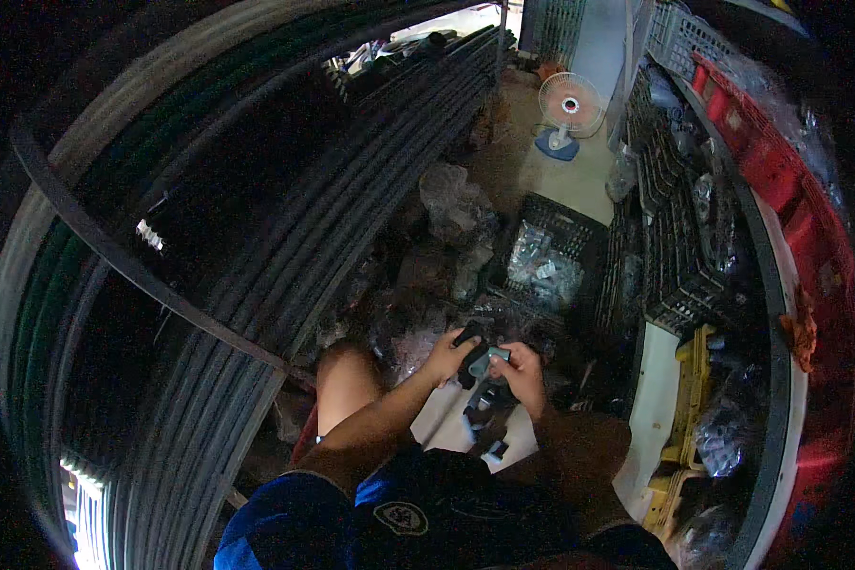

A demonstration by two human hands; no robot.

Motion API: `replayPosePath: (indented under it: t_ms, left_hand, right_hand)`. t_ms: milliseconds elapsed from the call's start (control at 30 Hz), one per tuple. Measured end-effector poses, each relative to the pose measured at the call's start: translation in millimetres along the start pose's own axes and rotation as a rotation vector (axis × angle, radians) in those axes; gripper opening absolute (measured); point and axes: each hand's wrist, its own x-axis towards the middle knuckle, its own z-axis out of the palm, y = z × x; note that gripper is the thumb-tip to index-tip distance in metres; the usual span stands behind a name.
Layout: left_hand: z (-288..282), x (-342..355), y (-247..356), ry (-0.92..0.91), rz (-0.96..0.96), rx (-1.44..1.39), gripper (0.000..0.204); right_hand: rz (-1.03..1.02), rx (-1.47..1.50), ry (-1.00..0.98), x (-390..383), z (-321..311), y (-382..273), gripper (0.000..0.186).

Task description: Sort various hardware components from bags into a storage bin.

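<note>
Near the middle of the head view, my left hand (449, 355) is closed on a small dark piece (466, 333) whose kind I cannot make out. Close beside it, my right hand (522, 371) grips a grey-green pipe fitting (489, 361), its fingers wrapped round one end. The two pieces are very near each other; whether they touch is hard to tell. Under my hands, several loose grey fittings (485, 400) lie on a pale surface (444, 427) in front of my body.
Long dark pipes (351, 180) fill a rack on the left. Ahead sits a black crate (568, 222) with bagged fittings (544, 271). A fan (570, 106) stands farther back. Stacked black crates (679, 247), yellow bins (686, 404) and a red bin (769, 152) line the right.
</note>
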Motion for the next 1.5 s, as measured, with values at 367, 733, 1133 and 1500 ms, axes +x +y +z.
replayPosePath:
  t_ms: [367, 733, 1133, 1500]
  left_hand:
    - [-2.7, -17.3, 18.5, 0.104, -0.122, 0.196, 0.032]
    - [-1.4, -2.4, -1.9, -0.001, -0.503, -0.220, 0.027]
    - [8.2, -6.7, 27.4, -0.078, 0.080, 0.096, 0.022]
    - [8.0, -21.5, 20.9, 0.151, -0.039, -0.070, 0.042]
  right_hand:
    - [0.563, 0.445, 0.078, -4.5, 8.3, -1.7, 0.017]
    - [-0.027, -0.143, -0.147, 10.7, -17.5, 0.2, 0.028]
    - [0.398, 0.281, -0.061, 4.5, -12.6, -18.7, 0.022]
    - [0.346, 0.629, -0.091, 5.8, -13.6, 3.5, 0.024]
